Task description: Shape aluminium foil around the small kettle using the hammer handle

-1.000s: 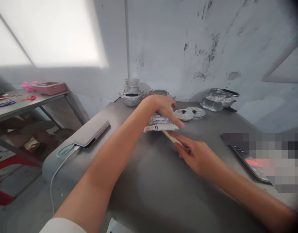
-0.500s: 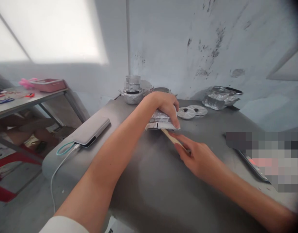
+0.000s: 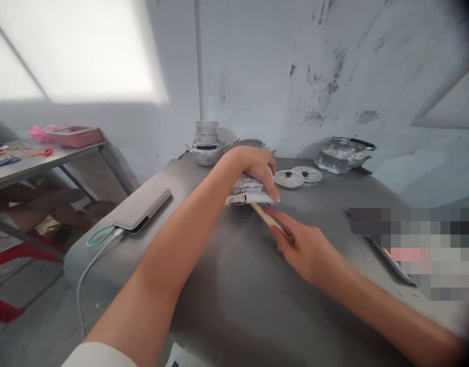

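A silver foil pouch [image 3: 246,196] lies on the grey metal table [image 3: 226,285]. My left hand [image 3: 255,165] is closed over its top, fingers curled down on the front edge. My right hand [image 3: 301,244] grips a thin wooden stick [image 3: 265,216] whose far end goes into the pouch's open edge. The stick's tip is hidden inside the pouch.
A grey power bank [image 3: 138,208] with a white cable [image 3: 89,265] lies at the left. Stacked metal filter cups [image 3: 207,142], two round lids [image 3: 297,177], and a glass pot [image 3: 341,155] stand at the back. A phone [image 3: 390,260] lies right. A side table [image 3: 35,160] stands left.
My left fingers have curled tighter over the pouch's front edge. The stick has slid slightly further into the pouch.
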A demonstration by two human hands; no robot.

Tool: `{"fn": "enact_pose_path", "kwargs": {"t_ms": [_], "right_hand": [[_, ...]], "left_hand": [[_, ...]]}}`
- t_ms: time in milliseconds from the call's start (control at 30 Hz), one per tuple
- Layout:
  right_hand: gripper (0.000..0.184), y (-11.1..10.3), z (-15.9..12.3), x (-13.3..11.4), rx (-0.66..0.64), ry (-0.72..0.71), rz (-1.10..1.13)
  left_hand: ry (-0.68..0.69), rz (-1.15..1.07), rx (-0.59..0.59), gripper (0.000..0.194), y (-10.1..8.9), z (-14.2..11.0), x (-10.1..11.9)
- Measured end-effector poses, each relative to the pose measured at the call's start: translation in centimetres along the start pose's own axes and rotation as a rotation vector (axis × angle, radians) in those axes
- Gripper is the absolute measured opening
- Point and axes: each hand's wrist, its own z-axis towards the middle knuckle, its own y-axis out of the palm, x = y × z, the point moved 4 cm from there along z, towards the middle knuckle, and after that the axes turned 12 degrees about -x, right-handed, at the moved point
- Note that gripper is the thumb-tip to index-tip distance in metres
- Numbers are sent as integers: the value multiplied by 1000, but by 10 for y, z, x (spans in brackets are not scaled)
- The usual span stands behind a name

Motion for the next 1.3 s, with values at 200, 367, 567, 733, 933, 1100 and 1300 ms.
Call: {"fn": "enact_pose_path", "kwargs": {"t_ms": [200, 367, 567, 733, 933, 1100, 1300], "right_hand": [[41, 1, 0, 2, -4, 4, 13], [44, 2, -1, -1, -19, -13, 12], [45, -1, -1, -1, 62, -15, -2], [45, 2, 1, 3, -5, 7, -3], [45, -1, 0, 0, 47, -15, 7], [44, 0, -1, 1, 33, -14, 20], [45, -1, -1, 0, 10, -16, -3]], "left_hand": [[0, -11, 12, 78, 0, 1, -2], [-3, -10, 3, 77, 0, 0, -1], [23, -5, 14, 75, 0, 2, -2], [29, -15, 16, 74, 0, 4, -5], [36, -11, 19, 75, 0, 6, -6], [39, -18, 24, 76, 0, 6, -7], [17, -7, 16, 80, 0, 3, -4]]}}
